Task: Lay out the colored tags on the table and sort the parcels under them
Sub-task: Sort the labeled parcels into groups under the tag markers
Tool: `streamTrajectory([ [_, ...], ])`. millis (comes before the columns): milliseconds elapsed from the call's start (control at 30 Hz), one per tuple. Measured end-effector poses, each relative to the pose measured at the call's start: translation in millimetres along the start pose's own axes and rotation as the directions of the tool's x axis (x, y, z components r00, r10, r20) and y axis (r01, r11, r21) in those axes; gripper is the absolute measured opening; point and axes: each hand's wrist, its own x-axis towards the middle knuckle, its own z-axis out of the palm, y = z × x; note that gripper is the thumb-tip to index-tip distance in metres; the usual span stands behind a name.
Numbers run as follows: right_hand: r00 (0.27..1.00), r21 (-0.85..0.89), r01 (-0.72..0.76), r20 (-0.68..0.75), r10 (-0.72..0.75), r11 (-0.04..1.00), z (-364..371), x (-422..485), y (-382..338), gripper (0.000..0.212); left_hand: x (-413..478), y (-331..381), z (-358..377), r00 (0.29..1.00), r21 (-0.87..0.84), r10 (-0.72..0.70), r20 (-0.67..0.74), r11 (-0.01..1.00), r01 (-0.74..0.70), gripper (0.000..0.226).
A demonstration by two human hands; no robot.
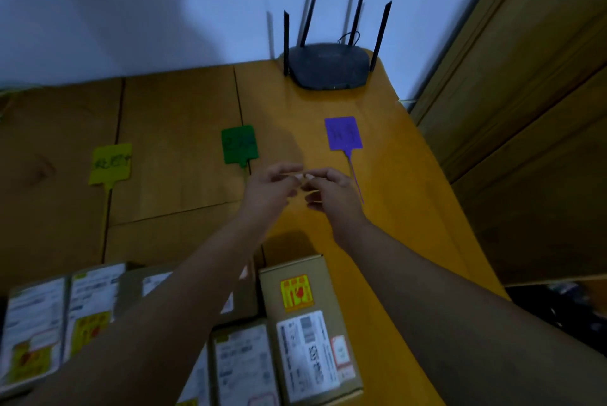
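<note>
Three colored tags lie in a row on the wooden table (184,175): a yellow tag (111,164) at the left, a green tag (239,144) in the middle and a purple tag (343,133) at the right with its thin strap running toward me. My left hand (271,185) and my right hand (330,190) meet over the table between the green and purple tags, fingertips pinched together on something small and thin that I cannot make out. Several cardboard parcels (308,330) with white labels and yellow stickers sit along the near edge, partly hidden by my forearms.
A black router (328,67) with several upright antennas stands at the back of the table against the pale wall. A wooden door or cabinet (525,110) rises at the right, beyond the table's right edge. Bare tabletop lies between the tags and the parcels.
</note>
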Motion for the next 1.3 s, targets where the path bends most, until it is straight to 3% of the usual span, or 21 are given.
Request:
streamTrajectory([
  [167,0.998,-0.043,-0.009,0.058,0.011,0.999,11.7,-73.5,-3.2,0.008,-74.3,-3.2,-37.1,1.0,0.032,0.021,0.007,0.999,-0.021,0.024],
  [333,0.999,-0.093,-0.023,0.038,0.027,0.995,10.1,-122.5,-0.3,0.007,-132.4,-17.1,-55.1,0.998,0.107,0.055,-0.003,0.993,-0.055,0.024],
  [433,0.998,-0.148,-0.057,0.003,0.058,0.987,4.9,-141.1,14.8,0.007,-159.7,-36.8,-53.6,0.999,0.133,0.008,-0.042,0.991,-0.002,0.022],
  [500,0.996,-0.21,-0.084,-0.038,0.078,0.974,-1.3,-148.8,26.9,0.006,-171.5,-51.6,-47.2,0.999,0.228,0.002,-0.043,0.974,0.008,0.026],
  [600,0.993,-0.274,-0.108,-0.076,0.091,0.956,-13.7,-150.4,40.7,0.009,-175.0,-63.5,-34.3,0.993,0.415,0.118,0.003,0.903,-0.109,0.032],
  [667,0.991,-0.298,-0.122,-0.093,0.099,0.947,-24.3,-147.6,48.4,0.007,-165.8,-64.1,-24.1,0.973,0.636,0.199,0.12,0.737,-0.229,0.043],
  [767,0.988,-0.325,-0.144,-0.106,0.116,0.935,-40.9,-141.4,58.8,0.007,-146.0,-62.9,-9.9,0.946,0.9,0.113,0.303,0.292,-0.323,0.082],
  [833,0.983,-0.343,-0.169,-0.126,0.133,0.924,-50.7,-137.1,65.4,0.008,-132.4,-63.7,-5.2,0.939,0.936,-0.027,0.344,0.087,-0.34,0.117],
  [933,0.977,-0.378,-0.193,-0.163,0.14,0.905,-64.8,-130.7,75.2,0.007,-117.5,-66.3,-0.3,0.925,0.928,-0.156,0.345,-0.094,-0.362,0.145],
  [1000,0.973,-0.386,-0.216,-0.164,0.164,0.897,-73.1,-126.8,81.3,0.011,-110.5,-65.2,2.9,0.921,0.923,-0.181,0.344,-0.113,-0.367,0.15],
  [1133,0.961,-0.414,-0.274,-0.152,0.231,0.868,-84.1,-121.3,82.0,0.02,-101.2,-61.9,1.5,0.911,0.927,-0.19,0.366,-0.014,-0.375,0.153],
  [1300,0.966,-0.403,-0.257,-0.102,0.235,0.878,-97.0,-114.6,74.8,0.016,-100.2,-66.6,-0.6,0.894,0.89,-0.05,0.446,0.134,-0.436,0.154],
])
